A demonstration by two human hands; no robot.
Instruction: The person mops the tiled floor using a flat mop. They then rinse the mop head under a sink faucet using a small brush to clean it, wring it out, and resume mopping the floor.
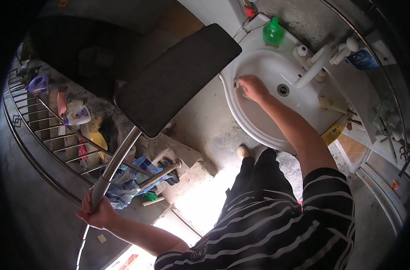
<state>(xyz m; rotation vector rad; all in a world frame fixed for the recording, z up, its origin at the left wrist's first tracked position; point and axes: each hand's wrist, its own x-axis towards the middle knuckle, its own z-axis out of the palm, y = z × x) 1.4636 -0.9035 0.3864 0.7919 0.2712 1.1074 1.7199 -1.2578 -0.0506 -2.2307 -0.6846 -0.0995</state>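
My left hand (98, 211) is wrapped around the metal handle (119, 158) of a flat mop. Its wide dark rectangular pad (181, 81) is raised between the stairs and the washbasin. Inside the white ceramic washbasin (238, 118), my right hand (254, 88) is curled against the inner wall on the left side. A small greyish thing (236, 83) pokes out at its fingers; blur hides what it is. The drain (283, 90) lies to the right of that hand, with the white faucet (314, 72) beyond it.
A green pump bottle (273, 33) stands on the basin's back corner. A pale tube (331, 104) lies at its right edge. On the left runs a metal stair railing (56, 135), with bottles such as a white one (79, 115) and bluish cloth (124, 185) on the concrete steps.
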